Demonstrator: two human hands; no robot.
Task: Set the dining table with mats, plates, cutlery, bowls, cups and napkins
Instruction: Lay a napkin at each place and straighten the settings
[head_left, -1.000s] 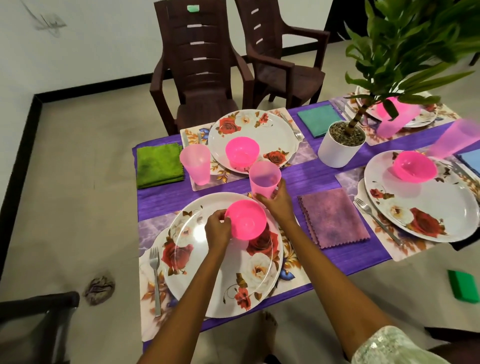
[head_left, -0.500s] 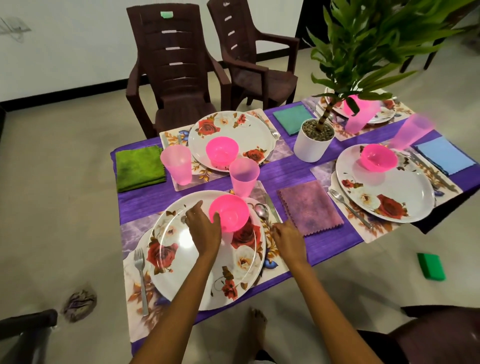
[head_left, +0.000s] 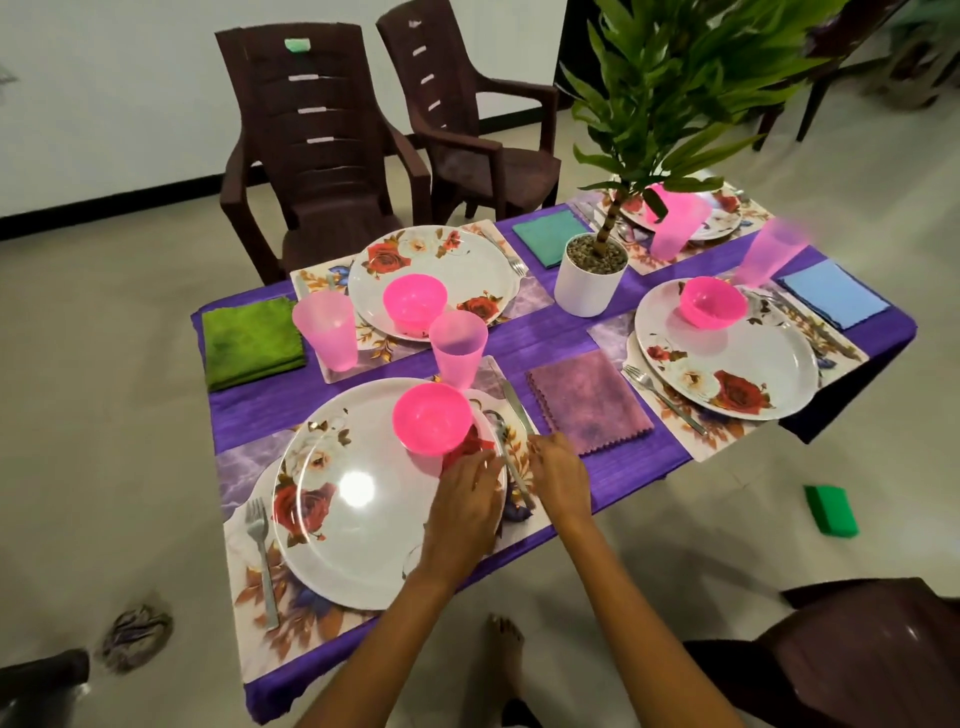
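The near floral plate (head_left: 363, 499) lies on its mat (head_left: 244, 467), with a pink bowl (head_left: 432, 418) on its far right part. A pink cup (head_left: 458, 348) stands just beyond the bowl. A fork (head_left: 260, 551) lies left of the plate; a spoon (head_left: 506, 457) and a knife (head_left: 517, 410) lie to its right. My left hand (head_left: 462, 499) rests flat on the plate's right rim, below the bowl. My right hand (head_left: 558, 478) lies palm down on the mat beside the spoon, holding nothing. A purple napkin (head_left: 589, 405) sits right of it.
Other settings lie on the purple cloth (head_left: 545, 338): a far plate (head_left: 457, 265) with a green napkin (head_left: 249, 340), and a right plate (head_left: 727, 358) with a blue napkin (head_left: 831, 299). A potted plant (head_left: 589, 283) stands mid-table. Brown chairs (head_left: 322, 156) stand behind, and another chair (head_left: 857, 649) is at my right.
My right hand let go of the pink cup and came down to the mat by the spoon. My left hand left the bowl and slid to the plate's right rim.
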